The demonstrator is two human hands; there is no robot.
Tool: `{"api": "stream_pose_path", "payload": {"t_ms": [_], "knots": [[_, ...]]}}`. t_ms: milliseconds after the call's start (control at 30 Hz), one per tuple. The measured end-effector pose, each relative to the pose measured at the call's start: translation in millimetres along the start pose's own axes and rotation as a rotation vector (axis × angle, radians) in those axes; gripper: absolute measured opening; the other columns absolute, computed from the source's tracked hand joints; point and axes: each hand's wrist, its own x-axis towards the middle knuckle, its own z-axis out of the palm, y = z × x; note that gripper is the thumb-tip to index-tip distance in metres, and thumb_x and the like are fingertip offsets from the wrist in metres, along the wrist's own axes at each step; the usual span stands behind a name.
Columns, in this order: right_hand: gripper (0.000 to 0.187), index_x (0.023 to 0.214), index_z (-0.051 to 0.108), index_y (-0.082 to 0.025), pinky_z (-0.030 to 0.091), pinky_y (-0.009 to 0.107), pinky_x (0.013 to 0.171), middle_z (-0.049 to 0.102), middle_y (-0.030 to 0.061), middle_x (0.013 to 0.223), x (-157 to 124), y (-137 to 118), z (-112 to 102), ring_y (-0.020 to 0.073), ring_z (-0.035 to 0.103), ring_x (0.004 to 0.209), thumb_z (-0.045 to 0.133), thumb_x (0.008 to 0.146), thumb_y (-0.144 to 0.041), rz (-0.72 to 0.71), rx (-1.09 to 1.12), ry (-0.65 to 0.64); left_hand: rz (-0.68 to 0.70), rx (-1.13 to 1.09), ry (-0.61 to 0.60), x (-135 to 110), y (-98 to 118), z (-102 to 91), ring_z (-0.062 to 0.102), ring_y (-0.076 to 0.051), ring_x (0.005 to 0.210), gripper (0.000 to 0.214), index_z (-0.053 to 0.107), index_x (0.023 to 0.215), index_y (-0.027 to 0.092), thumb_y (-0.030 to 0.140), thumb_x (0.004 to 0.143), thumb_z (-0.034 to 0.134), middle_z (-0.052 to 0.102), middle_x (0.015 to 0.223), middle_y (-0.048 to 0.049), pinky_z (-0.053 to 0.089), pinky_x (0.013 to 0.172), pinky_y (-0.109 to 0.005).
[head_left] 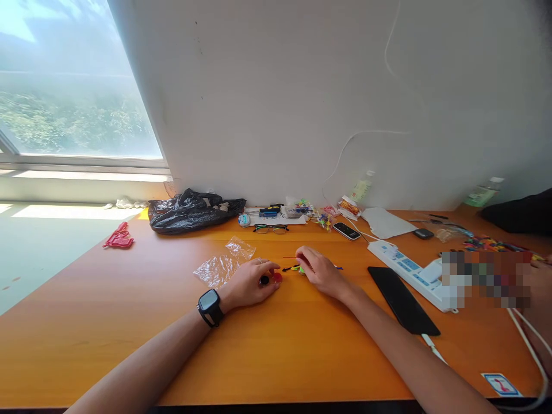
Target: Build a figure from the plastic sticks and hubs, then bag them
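Observation:
My left hand (252, 283), with a watch (209, 300) on its wrist, rests low over the table. Its fingers curl around a small black round piece (264, 280) and a small red round piece (277, 278). Just to the right, my right hand (321, 272) is closed, fingertips bent down and partly hidden. A thin orange stick (288, 257) reaches leftward from beside its fingers; whether they grip it is unclear. Under and beside this hand lie small yellow, black and blue pieces (294, 268). Crumpled clear plastic wrapping (218, 269) lies beyond my left hand.
At the back are a black plastic bag (192, 211), glasses (271, 229) and a dark handheld device (346, 231). A red plastic part (119, 236) lies left. To the right are a black phone-like slab (401, 299), a power strip (409, 270) and another person's arm (539, 305).

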Motion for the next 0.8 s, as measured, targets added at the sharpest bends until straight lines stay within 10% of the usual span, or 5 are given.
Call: {"api": "stream_pose_path", "payload": {"t_ms": [800], "knots": [[0.016,0.107,0.072,-0.024,0.049,0.047,0.101,0.072,0.0103,0.115,3.8,10.6,-2.1,0.0294,0.060,0.114,0.057,0.100,-0.023,-0.081,-0.042,0.010,0.045,0.013,-0.077,-0.7,6.4,-9.6,0.071,-0.019,0.078,0.021,0.076,0.099,0.023,0.036,0.101,0.059,0.075,0.090,-0.0071,0.052,0.070,-0.029]]}}
